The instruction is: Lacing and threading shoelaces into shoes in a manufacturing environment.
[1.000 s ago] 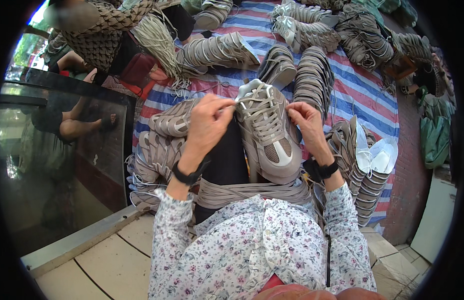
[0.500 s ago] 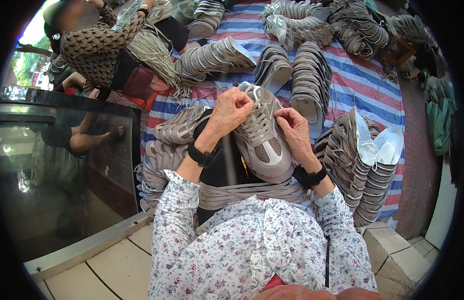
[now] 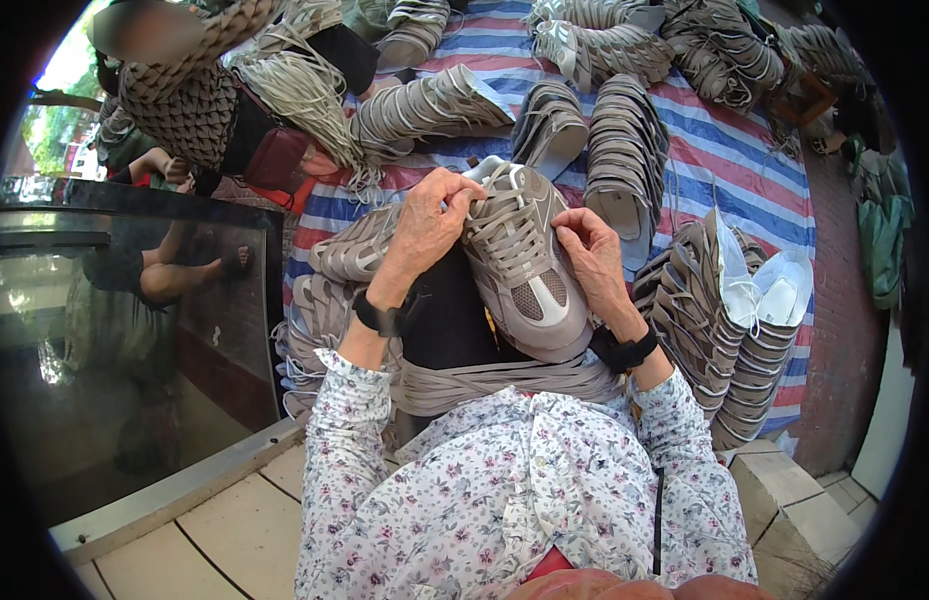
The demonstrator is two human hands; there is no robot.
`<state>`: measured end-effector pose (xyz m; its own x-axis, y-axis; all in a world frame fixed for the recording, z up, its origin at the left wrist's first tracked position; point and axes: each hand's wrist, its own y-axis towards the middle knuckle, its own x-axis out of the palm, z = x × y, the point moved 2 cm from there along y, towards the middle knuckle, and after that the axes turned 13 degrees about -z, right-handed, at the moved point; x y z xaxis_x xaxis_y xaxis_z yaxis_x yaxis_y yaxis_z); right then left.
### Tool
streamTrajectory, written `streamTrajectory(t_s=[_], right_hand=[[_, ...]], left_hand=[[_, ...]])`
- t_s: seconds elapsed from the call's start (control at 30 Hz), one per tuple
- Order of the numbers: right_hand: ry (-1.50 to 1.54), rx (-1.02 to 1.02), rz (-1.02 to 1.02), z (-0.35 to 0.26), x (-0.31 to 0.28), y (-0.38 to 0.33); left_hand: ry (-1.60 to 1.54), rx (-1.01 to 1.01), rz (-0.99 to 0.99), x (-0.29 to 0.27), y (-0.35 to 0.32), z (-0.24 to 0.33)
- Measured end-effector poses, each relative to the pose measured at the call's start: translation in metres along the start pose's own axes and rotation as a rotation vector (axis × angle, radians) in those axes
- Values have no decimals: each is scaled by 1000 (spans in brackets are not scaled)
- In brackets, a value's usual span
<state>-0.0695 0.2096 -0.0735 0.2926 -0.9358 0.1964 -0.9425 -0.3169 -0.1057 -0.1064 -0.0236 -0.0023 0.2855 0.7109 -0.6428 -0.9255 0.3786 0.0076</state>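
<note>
Over the striped sheet (image 3: 730,155), the beige shoe (image 3: 533,270) sits mid-frame. The left hand (image 3: 430,220) and right hand (image 3: 595,262) pinch closed at its edges, on what I can't tell; laces (image 3: 507,238) already cross its front, topmost holes unclear.

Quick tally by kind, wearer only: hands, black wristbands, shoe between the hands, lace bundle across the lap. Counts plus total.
Hands: 2 (left hand, right hand)
Black wristbands: 2, one per wrist
Shoe between the hands: 1
Lace bundle across the lap: 1
Total: 6
</note>
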Motion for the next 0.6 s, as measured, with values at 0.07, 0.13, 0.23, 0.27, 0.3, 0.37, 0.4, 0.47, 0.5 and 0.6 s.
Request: streamTrajectory(t_s=[0.07, 0.13, 0.23, 0.27, 0.3, 0.37, 0.4, 0.47, 0.5, 0.6], right_hand=[[2, -10, 6, 3, -2, 0], [-6, -7, 6, 5, -2, 0], [-18, -9, 7, 7, -3, 1], [-22, -10, 9, 8, -3, 1], [-23, -11, 6, 8, -3, 1], [-30, -14, 8, 8, -2, 1], [-33, -14, 9, 7, -2, 1], [-31, -8, 10, 3, -1, 0], [-33, -8, 12, 3, -1, 0], [-48, -8, 10, 2, -1, 0]], left_hand=[[-8, 4, -23, -4, -5, -3], [-20, 11, -43, -4, -10, 2], [-28, -80, -95, -1, -17, 8], [32, -52, -97, 0, -17, 7], [92, -25, -97, 1, -18, 7], [77, -9, -87, 1, -18, 2], [61, 9, -81, 2, -17, 1], [-16, -25, -90, 2, -17, -1], [-90, -60, -100, 3, -17, -2], [-220, -118, -146, -1, -18, -8]])
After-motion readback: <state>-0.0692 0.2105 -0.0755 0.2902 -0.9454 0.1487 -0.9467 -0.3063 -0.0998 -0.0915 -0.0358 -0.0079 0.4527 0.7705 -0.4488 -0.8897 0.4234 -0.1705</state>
